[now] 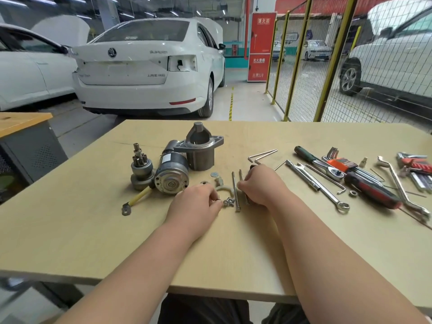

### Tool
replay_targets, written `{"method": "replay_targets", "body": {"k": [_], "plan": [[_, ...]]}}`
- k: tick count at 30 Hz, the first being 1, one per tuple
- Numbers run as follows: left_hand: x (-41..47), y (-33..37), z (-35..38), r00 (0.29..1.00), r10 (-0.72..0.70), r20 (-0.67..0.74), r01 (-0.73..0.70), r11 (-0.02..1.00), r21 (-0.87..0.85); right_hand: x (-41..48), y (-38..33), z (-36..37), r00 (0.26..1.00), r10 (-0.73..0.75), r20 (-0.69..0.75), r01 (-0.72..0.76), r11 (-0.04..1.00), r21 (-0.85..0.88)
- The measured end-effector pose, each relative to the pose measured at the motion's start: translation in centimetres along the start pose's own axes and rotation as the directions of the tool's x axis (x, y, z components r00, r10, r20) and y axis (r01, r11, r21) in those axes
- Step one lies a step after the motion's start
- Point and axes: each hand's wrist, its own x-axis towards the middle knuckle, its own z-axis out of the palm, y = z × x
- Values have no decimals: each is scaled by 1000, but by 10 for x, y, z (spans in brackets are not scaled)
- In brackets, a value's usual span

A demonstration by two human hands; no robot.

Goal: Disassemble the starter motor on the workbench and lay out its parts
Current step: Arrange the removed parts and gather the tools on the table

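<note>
1. The motor body (171, 176) lies on its side on the workbench (70, 230), round end face toward the person; it is the landmark for the rest.
2. The nose housing (201, 148) stands upright just behind and to the right of the motor body; the pinion drive (141, 170) stands just to its left, touching or nearly so.
3. A yellow cable (138, 199) runs from the motor body's near left side toward the person.
4. The left hand (198, 202) rests in front of the motor body, fingers curled, tips against the small screws (228, 202); whether they pinch one I cannot tell.
5. The right hand (259, 183) lies further right of the motor body, fingers curled down and pinching the second long bolt (240, 175); the first long bolt (235, 192) lies free between the hands.
6. A combination wrench (322, 188) and a red-black screwdriver (371, 190) lie well to the motor body's right.
</note>
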Motion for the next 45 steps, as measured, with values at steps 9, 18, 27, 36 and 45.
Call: {"method": "replay_targets", "body": {"k": [9, 18, 27, 36, 45], "plan": [[-4, -5, 2, 1000, 13, -15, -15, 996, -87, -16, -15, 7, 995, -71, 67, 76, 994, -73], [-3, -12, -2, 999, -41, -34, 37, 995, -96, -24, -30, 15, 992, -87, 89, 91, 995, -45], [0, -23, -6, 990, -114, -80, 107, 990, -86, 35, 18, -20, 979, -45, -199, 6, 982, -191], [6, -30, -2, 982, -165, -97, 149, 976, -159, 32, -26, -1, 917, -363, -162, 350, 931, -108], [4, -23, -4, 988, -111, -108, 95, 985, -141, 39, -37, 16, 918, -396, -18, 383, 898, -218]]}}
